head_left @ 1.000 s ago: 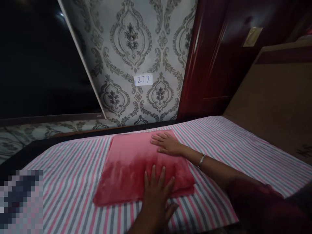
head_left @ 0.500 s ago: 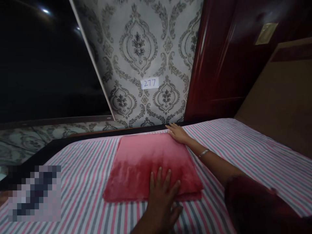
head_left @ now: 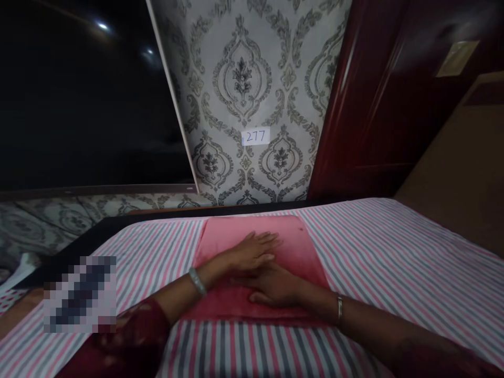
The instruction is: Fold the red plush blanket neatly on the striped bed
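A folded plush cloth (head_left: 220,304), fading from pale pink at the far side to deep red at the near side, lies flat on the striped bedsheet (head_left: 354,252). My left hand (head_left: 252,253) rests flat on its middle, fingers stretched to the right. Just nearer, my right hand (head_left: 275,284) lies over the red part with its fingers pointing left, partly overlapping the left hand in view. Both are open and grasp nothing; the fingers are slightly smeared by motion. The two hands hide the cloth's centre. A bangle circles each wrist.
A large dark screen (head_left: 86,105) stands at the back left. Behind the bed is a patterned wall (head_left: 291,47) bearing a paper label (head_left: 255,136) marked 277. A dark red glossy panel (head_left: 370,115) and a brown board (head_left: 464,157) rise at the right.
My left hand has moved from the near edge up onto the cloth's middle. My right hand has come back from the far right corner to the centre. The view has shifted slightly left.
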Available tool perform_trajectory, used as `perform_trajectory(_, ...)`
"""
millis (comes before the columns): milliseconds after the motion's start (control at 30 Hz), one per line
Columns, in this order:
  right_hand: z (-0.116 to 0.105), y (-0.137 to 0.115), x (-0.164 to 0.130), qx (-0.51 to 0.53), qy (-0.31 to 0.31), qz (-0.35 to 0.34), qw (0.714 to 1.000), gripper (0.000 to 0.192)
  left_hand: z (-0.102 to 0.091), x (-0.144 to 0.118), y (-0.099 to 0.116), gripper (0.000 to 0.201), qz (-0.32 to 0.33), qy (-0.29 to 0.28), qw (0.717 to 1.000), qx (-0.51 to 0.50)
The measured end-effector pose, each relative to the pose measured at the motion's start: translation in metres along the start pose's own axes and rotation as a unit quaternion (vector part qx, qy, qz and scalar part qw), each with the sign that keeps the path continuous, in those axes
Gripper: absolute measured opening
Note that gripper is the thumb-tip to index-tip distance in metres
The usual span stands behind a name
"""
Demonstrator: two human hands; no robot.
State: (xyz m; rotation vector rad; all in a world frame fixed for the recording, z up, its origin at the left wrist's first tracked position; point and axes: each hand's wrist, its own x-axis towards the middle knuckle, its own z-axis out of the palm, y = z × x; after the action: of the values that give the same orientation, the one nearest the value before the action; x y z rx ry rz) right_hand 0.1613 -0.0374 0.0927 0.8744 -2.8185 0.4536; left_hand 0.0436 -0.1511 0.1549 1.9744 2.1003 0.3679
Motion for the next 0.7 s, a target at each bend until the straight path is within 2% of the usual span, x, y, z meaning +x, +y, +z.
perform_trajectory(67,-0.004,0.001,-0.001,0.01,-0.02,-0.018,1.0,0.057,0.009,0.019,-0.03,0.055,-0.004,-0.019,0.999,0.043)
perform_trajectory(200,-0.007,0.005,-0.001,0.049,-0.045,-0.022,0.998,0.058,0.017,0.036,-0.08,0.058,-0.028,0.029,0.994,0.104)
perform_trajectory(433,-0.005,0.01,0.001,0.068,-0.05,-0.011,0.996,0.059,-0.01,0.019,-0.156,0.056,-0.183,0.031,0.971,0.147)
perform_trajectory(500,-0.003,0.011,0.0,0.058,-0.045,-0.014,0.997,0.059,-0.02,0.012,-0.167,0.056,-0.223,0.035,0.962,0.151)
perform_trajectory(567,-0.002,0.012,-0.002,0.047,-0.043,-0.018,0.998,0.058,-0.031,0.003,-0.169,0.055,-0.244,0.046,0.956,0.155)
perform_trajectory(633,-0.004,0.011,-0.004,0.041,-0.043,-0.017,0.998,0.057,-0.041,-0.007,-0.161,0.053,-0.259,0.062,0.95,0.163)
perform_trajectory(700,-0.011,0.007,-0.005,0.046,-0.05,-0.014,0.998,0.058,-0.047,-0.021,-0.144,0.053,-0.247,0.077,0.953,0.159)
